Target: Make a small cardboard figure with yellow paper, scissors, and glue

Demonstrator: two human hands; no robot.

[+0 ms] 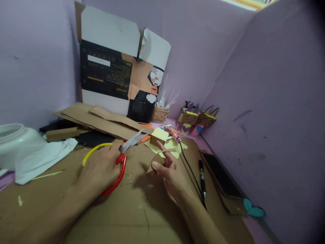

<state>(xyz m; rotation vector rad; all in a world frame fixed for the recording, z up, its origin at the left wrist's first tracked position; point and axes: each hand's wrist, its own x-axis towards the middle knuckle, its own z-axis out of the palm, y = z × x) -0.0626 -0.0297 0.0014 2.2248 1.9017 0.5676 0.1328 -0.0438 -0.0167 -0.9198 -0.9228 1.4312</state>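
Surface: brown cardboard sheet [122, 220], faint crease and small scraps near its front edge; lilac walls [279, 84] meet in a corner behind. Flattened printed carton [106, 73] stands against the wall beyond the sheet's back edge; woven basket [160, 114] of white sticks beside it. White glossy jar [20, 145] at the left edge; black pen [202, 178] towards the right edge.

Hands: right hand [172, 173] pinches a cut cardboard piece [156, 159] between thumb and fingers, index finger extended. Left hand [103, 169] is wrapped around the handles of the scissors [123, 149], blades slightly parted. Piece sits right of the scissors, apart from the blades, over mid-sheet.

Materials: piece thin, matte, angular; blades grey metal, loops smooth red and yellow. Beyond the right hand: cardboard block [159, 136], pale-yellow top, near flat yellow paper [175, 154].
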